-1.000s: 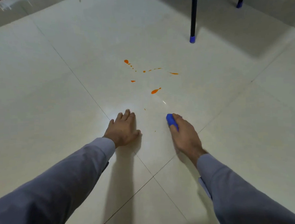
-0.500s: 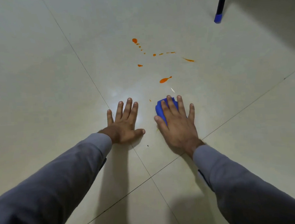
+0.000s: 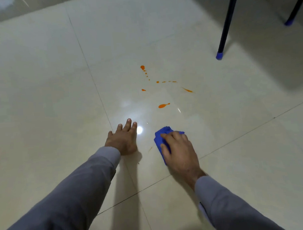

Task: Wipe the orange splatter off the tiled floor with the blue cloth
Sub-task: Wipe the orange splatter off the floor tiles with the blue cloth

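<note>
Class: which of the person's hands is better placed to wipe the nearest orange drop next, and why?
The right hand. It already presses the crumpled blue cloth to the floor, just short of the nearest orange teardrop splatter. The left hand lies flat and holds nothing.

Up at the top right I see a dark furniture leg slanting down to a blue foot cap planted on the tile. Further right, a second dark leg cuts in from the edge, ending in another blue cap. Both stand well apart, and a broad grey shadow spreads beneath them.
</note>
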